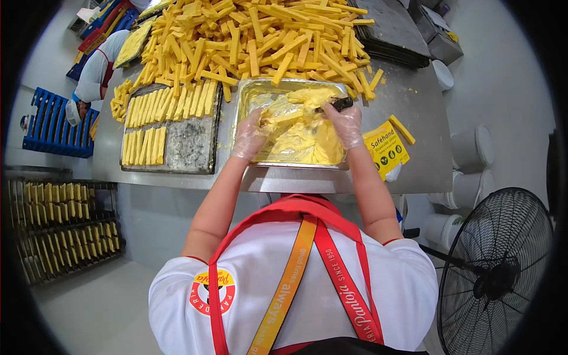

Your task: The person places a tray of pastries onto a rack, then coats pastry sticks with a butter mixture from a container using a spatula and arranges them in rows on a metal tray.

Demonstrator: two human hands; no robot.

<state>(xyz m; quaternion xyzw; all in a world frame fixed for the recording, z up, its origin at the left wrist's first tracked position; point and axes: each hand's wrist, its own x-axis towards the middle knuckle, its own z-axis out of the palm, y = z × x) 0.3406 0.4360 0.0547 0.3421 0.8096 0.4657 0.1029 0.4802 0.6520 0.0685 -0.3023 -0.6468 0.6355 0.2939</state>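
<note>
A metal pan (238, 106) of soft yellow cream (316, 142) sits in front of me. My left hand (250, 135), in a clear plastic glove, is closed over the pan's left side on a yellow bread stick (285, 120) smeared with cream. At the pan's right side, my gloved right hand (345, 123) grips a black-handled spatula (341, 105); its blade is largely hidden by cream. To the left lies a dark baking tray (189, 145) with rows of coated sticks (171, 103). A large heap of plain bread sticks (254, 41) rises behind the pan.
A yellow glove packet (386, 147) and a loose stick (402, 129) lie right on the steel table (426, 136). Stacked trays (393, 29) stand back right. A rack of filled trays (68, 225) is left, a fan (497, 278) right. Another person (97, 74) bends at far left.
</note>
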